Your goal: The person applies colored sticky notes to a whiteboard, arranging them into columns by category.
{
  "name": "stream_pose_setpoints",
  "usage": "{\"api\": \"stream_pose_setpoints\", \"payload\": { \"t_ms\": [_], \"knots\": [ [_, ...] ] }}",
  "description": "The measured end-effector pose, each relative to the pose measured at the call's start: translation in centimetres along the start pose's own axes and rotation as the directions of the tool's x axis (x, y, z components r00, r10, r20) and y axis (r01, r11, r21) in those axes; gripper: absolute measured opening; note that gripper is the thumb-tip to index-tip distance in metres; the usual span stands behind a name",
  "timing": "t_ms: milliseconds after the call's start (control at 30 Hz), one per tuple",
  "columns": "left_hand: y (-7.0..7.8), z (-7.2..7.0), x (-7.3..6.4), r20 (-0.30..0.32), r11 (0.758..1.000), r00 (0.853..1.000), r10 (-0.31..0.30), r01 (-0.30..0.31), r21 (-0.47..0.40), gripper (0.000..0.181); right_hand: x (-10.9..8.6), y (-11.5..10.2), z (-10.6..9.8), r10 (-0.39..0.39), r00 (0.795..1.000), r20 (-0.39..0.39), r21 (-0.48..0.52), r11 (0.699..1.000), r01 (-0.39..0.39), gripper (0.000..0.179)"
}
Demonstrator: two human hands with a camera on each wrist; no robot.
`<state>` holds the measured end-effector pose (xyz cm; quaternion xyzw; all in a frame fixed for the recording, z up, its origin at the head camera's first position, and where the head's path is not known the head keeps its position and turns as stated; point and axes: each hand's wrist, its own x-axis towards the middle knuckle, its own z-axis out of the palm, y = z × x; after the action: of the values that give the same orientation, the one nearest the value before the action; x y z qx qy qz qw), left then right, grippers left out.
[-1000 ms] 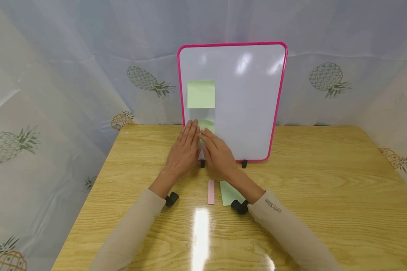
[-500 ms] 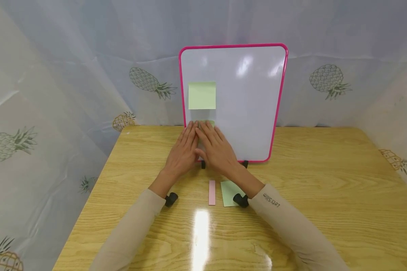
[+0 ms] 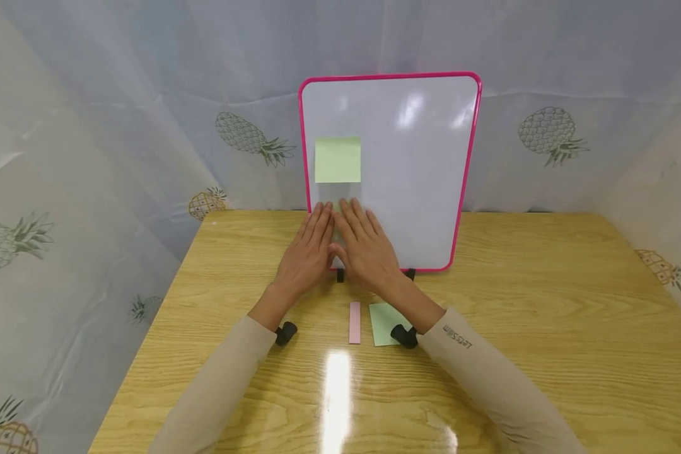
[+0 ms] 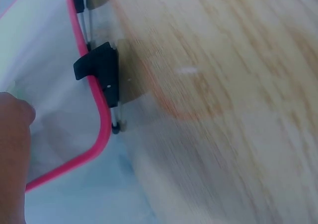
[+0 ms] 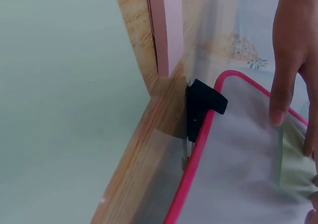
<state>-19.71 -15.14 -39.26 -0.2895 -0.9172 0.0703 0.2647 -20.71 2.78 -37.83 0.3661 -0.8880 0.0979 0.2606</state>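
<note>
A pink-rimmed whiteboard (image 3: pixel 414 189) stands upright at the back of the table. On its upper left is a light green sticky note (image 3: pixel 337 160). Below it a second green sticky note (image 5: pixel 294 167), mostly covered in the head view, lies against the board under both hands. My left hand (image 3: pixel 306 255) rests with straight fingers along the board's lower left edge. Beside it, my right hand (image 3: pixel 370 251) presses straight fingers on the note and board, its thumb close to the left hand. Neither hand grips anything.
Black stand clips (image 3: pixel 340 275) hold the board's bottom edge. In front lie a narrow pink sticky pad (image 3: pixel 354 323) and a green sticky pad (image 3: pixel 381 325), partly under the right wrist. A pineapple-print curtain (image 3: pixel 250 57) surrounds the wooden table (image 3: pixel 533 328).
My right hand has shifted up and slightly right, its fingers straightening and spreading over the lower note, which is now almost fully covered. The left hand stays in place.
</note>
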Motion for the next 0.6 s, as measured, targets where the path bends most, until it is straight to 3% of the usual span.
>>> {"api": "stream_pose_setpoints", "payload": {
  "t_ms": [233, 433, 600],
  "knots": [
    [0.1, 0.1, 0.1, -0.021, 1.000, 1.000, -0.002, 0.002, -0.002, 0.059, -0.3, 0.2, -0.3, 0.009, 1.000, -0.001, -0.001, 1.000, -0.009, 0.061],
    [0.6, 0.1, 0.6, 0.003, 0.999, 0.999, -0.049, 0.049, 0.000, 0.074, -0.4, 0.4, -0.4, 0.016, 0.999, -0.038, -0.007, 1.000, -0.016, 0.052],
    [1.5, 0.1, 1.5, 0.020, 0.999, 0.998, -0.053, 0.053, 0.013, 0.076, -0.3, 0.2, -0.7, 0.020, 1.000, 0.001, -0.040, 0.999, -0.020, 0.059]
  ]
}}
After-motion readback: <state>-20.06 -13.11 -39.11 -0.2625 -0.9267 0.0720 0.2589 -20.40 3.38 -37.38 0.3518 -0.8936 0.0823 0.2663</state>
